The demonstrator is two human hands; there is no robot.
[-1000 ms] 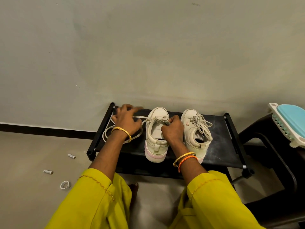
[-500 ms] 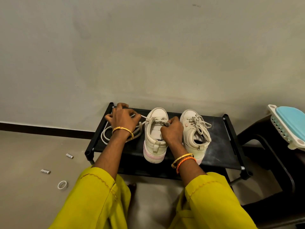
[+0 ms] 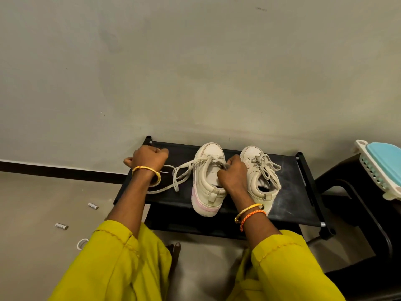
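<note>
Lacing is going on, we judge; our left hand (image 3: 149, 158) is gripping the lace (image 3: 184, 168) off the shoe (image 3: 208, 192) on the rack (image 3: 288, 192); our right hand (image 3: 233, 177) is pinching it there; next, threading another eyelet.

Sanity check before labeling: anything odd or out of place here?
The left shoe has its lace undone, trailing across the rack toward the left hand; the right shoe is tied. Two small cylinders and a white ring lie stray on the floor.

Both forearms are held forward; the left hand (image 3: 149, 158) is clenched, back upward, and the right hand (image 3: 233, 177) is curled, knuckles upward.
</note>
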